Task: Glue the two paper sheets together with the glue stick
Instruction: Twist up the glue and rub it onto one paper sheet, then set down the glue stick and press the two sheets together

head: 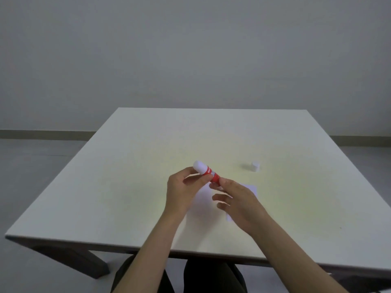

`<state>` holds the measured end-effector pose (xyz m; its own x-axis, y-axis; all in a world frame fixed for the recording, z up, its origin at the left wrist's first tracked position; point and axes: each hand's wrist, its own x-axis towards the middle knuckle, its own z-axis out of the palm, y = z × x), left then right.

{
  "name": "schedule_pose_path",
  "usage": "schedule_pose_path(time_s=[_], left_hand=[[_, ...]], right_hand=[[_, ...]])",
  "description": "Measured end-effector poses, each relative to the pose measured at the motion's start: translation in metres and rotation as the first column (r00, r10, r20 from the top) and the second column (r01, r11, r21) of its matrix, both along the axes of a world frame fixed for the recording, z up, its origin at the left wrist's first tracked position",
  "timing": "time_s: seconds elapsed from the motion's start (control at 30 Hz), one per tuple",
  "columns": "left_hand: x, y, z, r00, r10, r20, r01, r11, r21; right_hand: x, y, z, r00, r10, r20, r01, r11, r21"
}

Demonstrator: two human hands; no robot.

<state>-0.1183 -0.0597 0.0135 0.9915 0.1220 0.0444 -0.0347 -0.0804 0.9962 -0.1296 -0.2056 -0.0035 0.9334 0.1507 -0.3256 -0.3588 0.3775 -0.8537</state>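
Left-hand fingers: thumb and forefinger pinch the glue stick near its white end, with the remaining fingers curled below. Right-hand fingertips: closed around the red lower end of the tube; the lower fingers are loosely bent and spread, not touching the tube.

The glue stick is held in the air between both hands, tilted, white end pointing up and away to the left, red labelled body toward the right hand. The left hand stands with its back toward the camera, wrist raised off the table. Both forearms reach in over the near edge and converge toward the table's middle.

The paper sheets lie flat on the table directly below the hands, largely covered by them; the edges are faint, so how the two overlap cannot be told.

A small white cap stands on the table, apart from the hands, toward the right edge.
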Motion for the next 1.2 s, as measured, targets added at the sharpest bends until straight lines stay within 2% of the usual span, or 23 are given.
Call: schedule_pose_path(time_s=[0.1, 0.27, 0.4, 0.47, 0.8, 0.93, 1.0, 1.07, 1.1, 1.2], left_hand=[[0.013, 0.014, 0.008, 0.996, 0.085, 0.021, -0.086, 0.992, 0.092], [0.049, 0.045, 0.023, 0.978, 0.165, 0.125, -0.202, 0.894, 0.400], [0.077, 0.064, 0.006, 0.974, 0.201, 0.106, -0.226, 0.821, 0.524], [0.086, 0.066, 0.000, 0.972, 0.209, 0.106, -0.233, 0.806, 0.545], [0.090, 0.068, -0.018, 0.973, 0.212, 0.087, -0.224, 0.801, 0.555], [0.090, 0.071, -0.019, 0.976, 0.200, 0.082, -0.213, 0.822, 0.528], [0.090, 0.071, -0.020, 0.982, 0.167, 0.093, -0.191, 0.826, 0.531], [0.091, 0.073, -0.021, 0.985, 0.153, 0.077, -0.171, 0.840, 0.516], [0.090, 0.074, -0.021, 0.984, 0.164, 0.070, -0.177, 0.851, 0.494], [0.083, 0.079, -0.027, 0.969, 0.231, 0.086, -0.245, 0.860, 0.448]], right_hand=[[0.008, -0.018, -0.004, 0.984, -0.084, 0.158, 0.142, 0.907, -0.397], [0.029, -0.063, -0.011, 0.909, -0.154, 0.386, 0.387, 0.653, -0.651], [0.037, -0.082, -0.025, 0.916, -0.118, 0.384, 0.391, 0.483, -0.783], [0.036, -0.085, -0.030, 0.922, -0.100, 0.374, 0.377, 0.449, -0.810], [0.033, -0.083, -0.034, 0.912, -0.071, 0.405, 0.392, 0.449, -0.803], [0.031, -0.077, -0.035, 0.899, -0.028, 0.437, 0.415, 0.373, -0.830], [0.025, -0.066, -0.037, 0.846, 0.083, 0.527, 0.499, 0.231, -0.836], [0.016, -0.047, -0.037, 0.755, 0.276, 0.595, 0.592, 0.107, -0.799], [0.011, -0.034, -0.033, 0.707, 0.360, 0.609, 0.622, 0.095, -0.777], [-0.006, 0.010, -0.025, 0.558, 0.575, 0.598, 0.645, 0.153, -0.749]])
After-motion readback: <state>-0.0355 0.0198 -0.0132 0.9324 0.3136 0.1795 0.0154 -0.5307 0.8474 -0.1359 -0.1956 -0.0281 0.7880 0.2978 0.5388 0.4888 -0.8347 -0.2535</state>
